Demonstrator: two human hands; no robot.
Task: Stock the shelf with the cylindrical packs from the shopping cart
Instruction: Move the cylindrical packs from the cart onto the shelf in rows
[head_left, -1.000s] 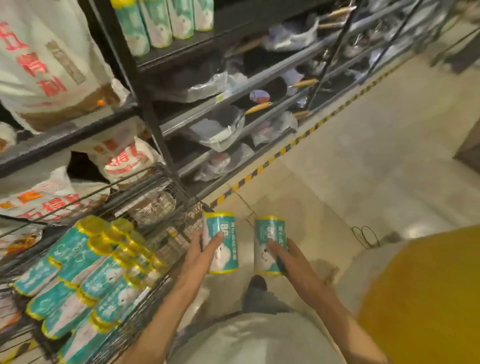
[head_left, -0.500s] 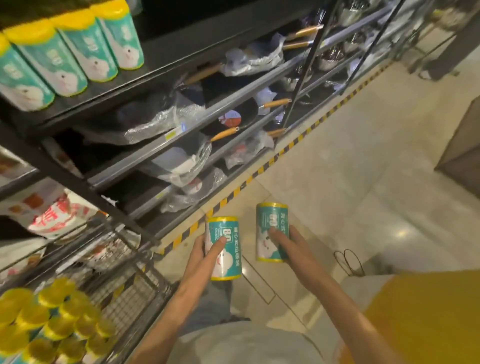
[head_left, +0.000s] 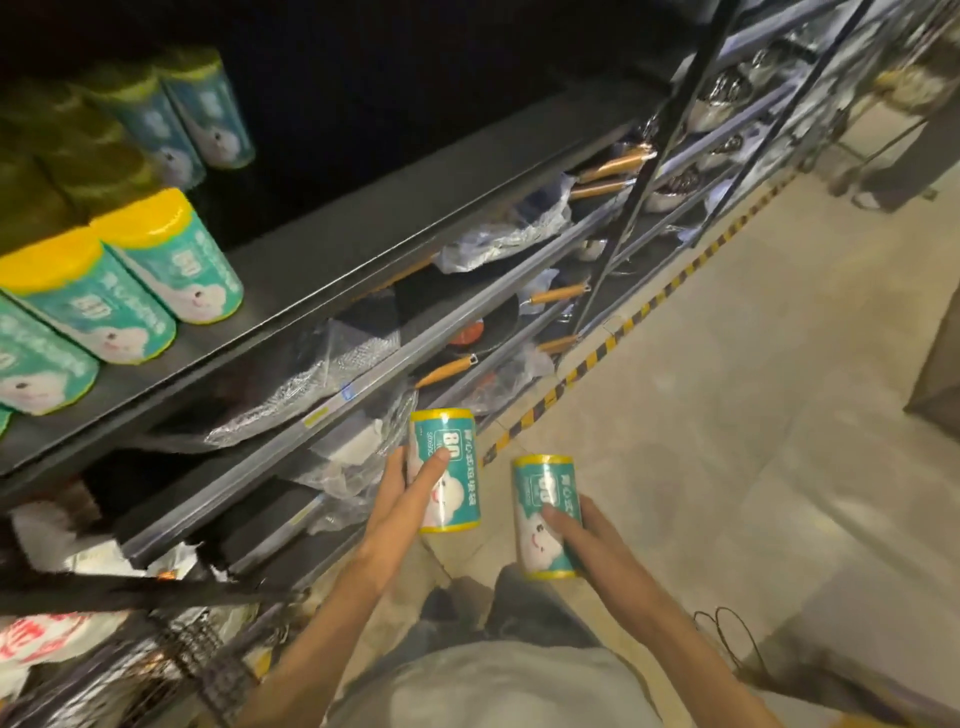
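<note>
My left hand (head_left: 402, 506) grips a teal cylindrical pack with yellow ends (head_left: 457, 488), held upright below the shelf edge. My right hand (head_left: 584, 535) grips a second teal pack (head_left: 537, 499), a little lower and to the right. Several matching packs (head_left: 171, 260) stand in rows at the left of the dark top shelf (head_left: 395, 223), some far back in shadow. To their right the shelf board is bare. A corner of the wire shopping cart (head_left: 171, 660) shows at the bottom left; its contents are out of sight.
Lower shelves hold plastic-wrapped pans with wooden handles (head_left: 556, 293). A black upright post (head_left: 649, 171) divides the shelving. A yellow-black striped line (head_left: 597, 358) runs along the pale floor at the shelf foot. A black cable (head_left: 727, 639) lies on the floor at right.
The view has swung up and right toward the top shelf, so the cart's packs have left the frame. Both hands have risen slightly with their packs, the left one higher.
</note>
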